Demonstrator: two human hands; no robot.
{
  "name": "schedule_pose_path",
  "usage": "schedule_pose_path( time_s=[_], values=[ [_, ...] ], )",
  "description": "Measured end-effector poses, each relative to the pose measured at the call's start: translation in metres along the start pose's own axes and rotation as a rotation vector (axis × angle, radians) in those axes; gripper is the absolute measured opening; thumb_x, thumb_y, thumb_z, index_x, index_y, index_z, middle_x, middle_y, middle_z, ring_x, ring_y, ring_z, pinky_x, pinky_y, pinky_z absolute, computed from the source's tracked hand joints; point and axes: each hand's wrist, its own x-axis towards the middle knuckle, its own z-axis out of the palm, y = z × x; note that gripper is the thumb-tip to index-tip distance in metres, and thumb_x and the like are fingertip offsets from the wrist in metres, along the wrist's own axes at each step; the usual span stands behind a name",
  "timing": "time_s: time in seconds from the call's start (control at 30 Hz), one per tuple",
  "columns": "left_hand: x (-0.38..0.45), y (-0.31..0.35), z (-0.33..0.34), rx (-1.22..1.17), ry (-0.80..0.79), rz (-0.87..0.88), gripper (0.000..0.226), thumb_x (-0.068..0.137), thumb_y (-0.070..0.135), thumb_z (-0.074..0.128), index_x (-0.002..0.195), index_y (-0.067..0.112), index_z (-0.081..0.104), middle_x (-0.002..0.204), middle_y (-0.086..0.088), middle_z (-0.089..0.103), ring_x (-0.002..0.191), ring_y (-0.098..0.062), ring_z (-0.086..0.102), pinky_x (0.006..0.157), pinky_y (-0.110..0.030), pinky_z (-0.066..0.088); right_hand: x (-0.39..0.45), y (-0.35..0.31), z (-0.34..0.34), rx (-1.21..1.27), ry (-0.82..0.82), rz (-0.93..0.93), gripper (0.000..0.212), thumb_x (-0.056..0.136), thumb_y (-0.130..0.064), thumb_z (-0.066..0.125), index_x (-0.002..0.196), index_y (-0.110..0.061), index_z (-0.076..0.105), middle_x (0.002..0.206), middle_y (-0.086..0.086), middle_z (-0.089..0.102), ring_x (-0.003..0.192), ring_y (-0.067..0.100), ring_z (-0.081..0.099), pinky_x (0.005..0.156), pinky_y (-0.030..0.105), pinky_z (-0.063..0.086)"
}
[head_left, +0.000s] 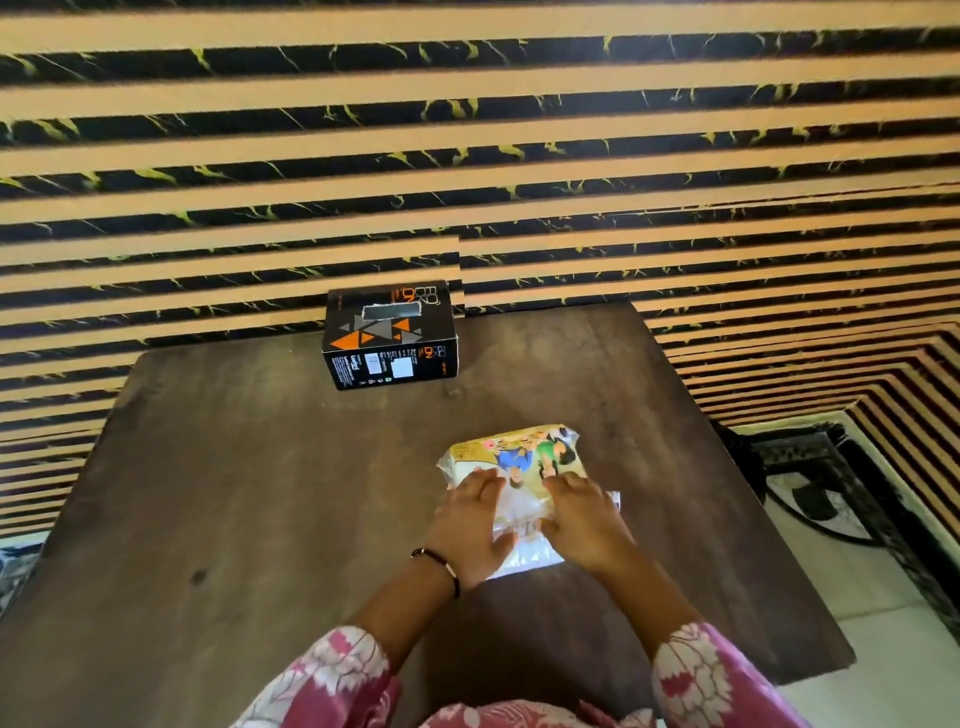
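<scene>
My left hand (470, 519) and right hand (584, 522) press, fingers uncurled, on the plastic packet (519, 457). The packet lies on the tabletop (260, 493).

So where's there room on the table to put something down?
Most bare room is the table left of the left hand, out to its left edge. A bare strip also runs between the black box and the packet, and right of the box. It's crowded where the right hand and left hand rest on the packet.

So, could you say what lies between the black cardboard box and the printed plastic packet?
Only bare dark wooden table between box and packet, shown in the head view.
</scene>
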Motion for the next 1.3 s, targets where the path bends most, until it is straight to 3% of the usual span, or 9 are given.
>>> schedule_pose_path(
  time_s=[0.13, 0.33, 0.57, 0.77, 0.9, 1.03, 1.1, 1.17, 1.3],
  values=[
    [0.009, 0.003, 0.01, 0.151, -0.131, -0.083, 0.075, 0.088, 0.045, 0.047, 0.146, 0.016, 0.01, 0.157, -0.001, 0.011, 0.145, -0.018, 0.007, 0.117, -0.047, 0.003, 0.0, 0.007, 0.0, -0.054, -0.003, -0.013, 0.056, 0.089, -0.034, 0.049, 0.139, -0.016, 0.033, 0.139, 0.006, 0.042, 0.127, 0.026, 0.036, 0.106, 0.04, 0.034],
    [0.0, 0.012, 0.018, 0.132, -0.098, -0.156, 0.072, 0.088, 0.047, 0.044, 0.146, 0.02, 0.011, 0.157, 0.005, 0.009, 0.145, -0.013, 0.005, 0.115, -0.052, -0.007, 0.007, 0.008, 0.001, 0.045, 0.055, 0.011, 0.034, 0.084, -0.037, 0.056, 0.112, -0.019, 0.06, 0.117, 0.003, 0.061, 0.115, 0.024, 0.044, 0.095, 0.036, 0.041],
    [-0.009, 0.017, 0.03, 0.065, -0.048, -0.241, 0.072, 0.089, 0.046, 0.044, 0.147, 0.022, 0.009, 0.157, 0.008, 0.008, 0.144, -0.009, 0.004, 0.114, -0.051, -0.011, 0.015, 0.008, 0.003, 0.138, 0.059, 0.054, 0.024, 0.081, -0.033, 0.061, 0.098, -0.018, 0.067, 0.106, 0.008, 0.066, 0.109, 0.027, 0.051, 0.09, 0.033, 0.044],
    [-0.007, 0.027, 0.032, 0.056, -0.015, -0.277, 0.072, 0.087, 0.044, 0.047, 0.146, 0.024, 0.012, 0.156, 0.008, 0.013, 0.144, -0.01, 0.008, 0.115, -0.048, -0.009, 0.014, 0.012, 0.002, 0.111, -0.015, 0.125, 0.034, 0.079, -0.042, 0.06, 0.1, -0.015, 0.064, 0.107, 0.007, 0.067, 0.104, 0.027, 0.059, 0.087, 0.032, 0.046],
    [-0.007, 0.031, 0.033, 0.063, 0.007, -0.297, 0.072, 0.086, 0.042, 0.049, 0.146, 0.023, 0.013, 0.156, 0.006, 0.015, 0.144, -0.013, 0.01, 0.116, -0.044, -0.007, 0.02, 0.018, 0.001, 0.275, -0.121, 0.202, 0.034, 0.07, -0.047, 0.068, 0.089, -0.018, 0.068, 0.098, 0.001, 0.069, 0.096, 0.022, 0.063, 0.084, 0.031, 0.048],
    [-0.004, 0.034, 0.031, 0.092, -0.009, -0.303, 0.071, 0.085, 0.043, 0.05, 0.145, 0.024, 0.016, 0.155, 0.005, 0.017, 0.143, -0.015, 0.013, 0.117, -0.046, -0.002, 0.024, 0.026, 0.007, 0.404, -0.14, 0.206, 0.01, 0.066, -0.038, 0.071, 0.067, -0.027, 0.07, 0.088, -0.011, 0.072, 0.094, 0.015, 0.064, 0.089, 0.033, 0.048],
    [-0.002, 0.035, 0.029, 0.113, -0.017, -0.302, 0.071, 0.084, 0.044, 0.051, 0.144, 0.025, 0.019, 0.154, 0.005, 0.019, 0.142, -0.017, 0.016, 0.117, -0.049, 0.0, 0.022, 0.026, 0.008, 0.429, -0.095, 0.215, 0.009, 0.067, -0.035, 0.069, 0.059, -0.032, 0.067, 0.089, -0.014, 0.071, 0.097, 0.013, 0.061, 0.093, 0.034, 0.043],
    [-0.002, 0.036, 0.027, 0.126, -0.023, -0.297, 0.07, 0.084, 0.045, 0.051, 0.143, 0.025, 0.02, 0.153, 0.005, 0.02, 0.141, -0.017, 0.018, 0.117, -0.051, 0.001, 0.021, 0.025, 0.012, 0.427, -0.032, 0.249, 0.007, 0.07, -0.037, 0.068, 0.066, -0.031, 0.069, 0.094, -0.014, 0.069, 0.101, 0.014, 0.057, 0.093, 0.034, 0.035],
    [-0.005, 0.038, 0.026, 0.15, -0.031, -0.301, 0.07, 0.086, 0.046, 0.049, 0.144, 0.023, 0.017, 0.154, 0.004, 0.02, 0.141, -0.017, 0.018, 0.116, -0.052, 0.0, 0.016, 0.017, 0.018, 0.382, 0.067, 0.26, 0.028, 0.073, -0.047, 0.064, 0.084, -0.021, 0.069, 0.099, -0.004, 0.066, 0.107, 0.018, 0.05, 0.088, 0.036, 0.025]
  ],
)
